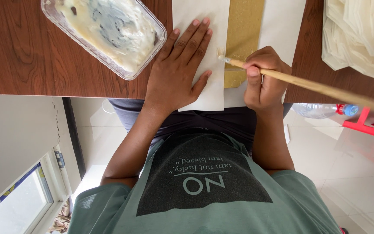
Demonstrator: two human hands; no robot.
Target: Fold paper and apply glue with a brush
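Brushing paste, our right hand (262, 80) pinches the brush (308, 84) (left hand (176, 71) spread flat on paper (204, 26)); gold strip (243, 26) mostly unpasted.

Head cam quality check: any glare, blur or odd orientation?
Head view: even daylight, soft shadows under the left hand flat on the white paper sheet; mild glare on the clear plastic paste tray; the right hand and long wooden brush sharp; frame looks inverted, torso at bottom.
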